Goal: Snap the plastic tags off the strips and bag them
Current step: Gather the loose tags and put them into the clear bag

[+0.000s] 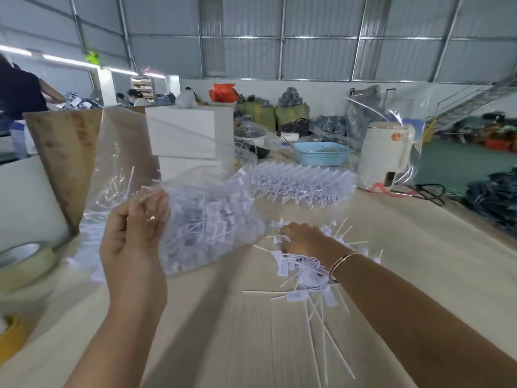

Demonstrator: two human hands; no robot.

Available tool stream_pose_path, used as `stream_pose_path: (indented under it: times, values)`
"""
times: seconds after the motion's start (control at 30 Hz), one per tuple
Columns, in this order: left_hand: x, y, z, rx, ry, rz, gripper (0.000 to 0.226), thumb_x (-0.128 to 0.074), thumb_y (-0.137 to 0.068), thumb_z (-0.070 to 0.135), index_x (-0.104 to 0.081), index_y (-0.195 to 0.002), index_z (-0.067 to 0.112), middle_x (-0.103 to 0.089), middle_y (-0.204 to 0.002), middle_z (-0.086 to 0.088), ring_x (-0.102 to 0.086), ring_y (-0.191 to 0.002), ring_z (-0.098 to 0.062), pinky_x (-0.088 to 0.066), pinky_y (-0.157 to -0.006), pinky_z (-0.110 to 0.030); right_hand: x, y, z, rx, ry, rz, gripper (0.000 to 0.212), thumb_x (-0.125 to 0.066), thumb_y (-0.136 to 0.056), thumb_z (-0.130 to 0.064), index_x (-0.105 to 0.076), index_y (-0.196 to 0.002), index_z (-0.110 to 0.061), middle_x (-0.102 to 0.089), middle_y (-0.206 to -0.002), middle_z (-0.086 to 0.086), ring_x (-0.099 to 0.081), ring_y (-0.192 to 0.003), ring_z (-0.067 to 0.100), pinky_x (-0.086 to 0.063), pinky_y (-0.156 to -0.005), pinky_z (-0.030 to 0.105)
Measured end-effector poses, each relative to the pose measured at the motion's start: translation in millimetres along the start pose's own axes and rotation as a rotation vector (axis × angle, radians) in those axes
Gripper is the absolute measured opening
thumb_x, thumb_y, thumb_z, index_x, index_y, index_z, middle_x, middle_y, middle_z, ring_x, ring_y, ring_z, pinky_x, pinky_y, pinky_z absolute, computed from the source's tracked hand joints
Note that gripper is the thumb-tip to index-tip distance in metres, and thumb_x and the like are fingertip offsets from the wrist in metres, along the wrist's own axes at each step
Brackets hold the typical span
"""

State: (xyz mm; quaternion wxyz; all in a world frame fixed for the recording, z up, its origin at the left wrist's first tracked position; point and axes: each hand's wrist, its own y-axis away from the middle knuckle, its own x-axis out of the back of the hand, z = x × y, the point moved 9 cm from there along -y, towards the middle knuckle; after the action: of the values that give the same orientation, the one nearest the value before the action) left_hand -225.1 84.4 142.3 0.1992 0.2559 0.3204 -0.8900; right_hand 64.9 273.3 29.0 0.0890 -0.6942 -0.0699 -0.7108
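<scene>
Warehouse table [419,261] | left hand [131,239] pinches bag [207,219] mouth up | right hand [303,242] curls over loose tags [296,271], just right of opening | right nearer.

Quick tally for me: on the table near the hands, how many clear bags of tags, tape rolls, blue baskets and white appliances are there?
Clear bag of tags, held by the left hand: 1
Tape rolls: 2, a pale one and a yellow one, partly cut off by the frame
Blue basket: 1
White appliance: 1
Total: 5
</scene>
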Motion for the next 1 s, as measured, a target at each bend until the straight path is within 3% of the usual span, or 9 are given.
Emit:
stream_pose_path:
  times: [0.27, 0.37, 0.43, 0.53, 0.6, 0.7, 0.83, 0.93, 1.0]
  values:
    - [-10.5, 23.2, -8.3, 0.034, -0.219, -0.078, 0.018, -0.053, -0.096, 0.018, -0.068, -0.091, 0.025, -0.073, -0.095, 0.007, -0.066, -0.099, -0.010, -0.051, -0.085, -0.018, 23.2, 58.7, -17.0, 0.147, -0.182, -0.066, 0.042, -0.036, -0.099, -0.038, -0.046, -0.135, -0.019, -0.042, -0.142, 0.006, -0.040, -0.129, 0.027, -0.031, -0.107, 0.041]
    - [-20.8, 30.1, -9.3, 0.035, -0.567, -0.247, 0.019, -0.052, -0.093, 0.011, -0.066, -0.084, 0.021, -0.072, -0.084, 0.017, -0.066, -0.084, 0.003, -0.044, -0.075, -0.004, 68.8, 80.1, 1.8, 0.127, -0.462, 0.020, 0.036, -0.037, -0.101, -0.023, -0.046, -0.136, -0.018, -0.039, -0.144, 0.006, -0.040, -0.128, 0.022, -0.030, -0.103, 0.029]
    - [-31.6, 36.2, -10.2, 0.024, -0.853, -0.389, 0.018, -0.053, -0.090, 0.013, -0.065, -0.082, 0.024, -0.070, -0.083, 0.014, -0.063, -0.084, -0.002, -0.040, -0.069, -0.003, 83.4, 100.4, 22.8, 0.095, -0.485, -0.004, 0.037, -0.043, -0.099, -0.019, -0.045, -0.135, -0.022, -0.040, -0.144, 0.004, -0.040, -0.127, 0.019, -0.031, -0.099, 0.026]
    - [-60.5, 57.5, 15.5, -0.301, -1.171, -0.462, 0.032, -0.046, -0.072, 0.014, -0.068, -0.095, 0.015, -0.061, -0.100, -0.005, -0.052, -0.097, -0.027, -0.039, -0.081, -0.029, 65.3, 132.4, 46.4, 0.065, -0.267, -0.223, 0.051, -0.052, -0.093, -0.019, -0.035, -0.141, -0.027, -0.027, -0.151, 0.002, -0.025, -0.137, 0.019, -0.021, -0.109, 0.031]
    - [-92.5, 85.8, 32.0, -0.531, -1.178, -0.518, 0.040, -0.042, -0.066, 0.016, -0.067, -0.097, 0.012, -0.056, -0.108, -0.011, -0.045, -0.102, -0.030, -0.034, -0.082, -0.035, 45.4, 148.4, 56.4, 0.044, -0.101, -0.346, 0.065, -0.052, -0.091, -0.019, -0.021, -0.147, -0.032, -0.010, -0.157, -0.003, -0.006, -0.143, 0.017, -0.002, -0.115, 0.042]
    - [-142.7, 142.0, 10.6, -0.656, -1.123, -0.902, 0.040, -0.046, -0.071, 0.020, -0.063, -0.107, 0.017, -0.056, -0.117, -0.005, -0.045, -0.110, -0.022, -0.036, -0.090, -0.038, 22.9, 154.2, 60.8, 0.012, 0.013, -0.375, 0.074, -0.050, -0.089, -0.019, -0.010, -0.148, -0.037, -0.006, -0.157, -0.008, 0.004, -0.144, 0.014, 0.015, -0.112, 0.052]
    - [-154.7, 191.2, -80.3, -0.472, -1.454, -1.362, 0.051, -0.045, -0.091, 0.032, -0.036, -0.139, 0.019, -0.039, -0.143, -0.005, -0.033, -0.131, -0.023, -0.026, -0.106, -0.038, 25.6, 140.6, 49.0, 0.121, 0.211, -0.074, 0.047, -0.043, -0.096, -0.029, -0.032, -0.142, -0.033, -0.039, -0.146, -0.006, -0.032, -0.134, 0.015, -0.007, -0.114, 0.043]
    - [-134.9, 184.6, -119.3, -0.281, -1.747, -1.361, 0.064, -0.034, -0.095, 0.048, -0.017, -0.148, 0.015, -0.027, -0.151, -0.011, -0.025, -0.137, -0.027, -0.021, -0.109, -0.040, 43.4, 139.8, 37.4, 0.227, 0.300, 0.137, 0.034, -0.044, -0.096, -0.028, -0.051, -0.129, -0.035, -0.061, -0.122, -0.007, -0.052, -0.113, 0.018, -0.032, -0.099, 0.030]
    - [-126.0, 181.8, -125.2, -0.249, -1.781, -1.317, 0.066, -0.029, -0.095, 0.054, -0.023, -0.145, 0.011, -0.031, -0.148, -0.012, -0.029, -0.135, -0.028, -0.023, -0.107, -0.041, 48.8, 143.5, 37.7, 0.249, 0.225, 0.159, 0.032, -0.047, -0.095, -0.027, -0.056, -0.124, -0.035, -0.064, -0.114, -0.005, -0.054, -0.109, 0.018, -0.035, -0.096, 0.030]
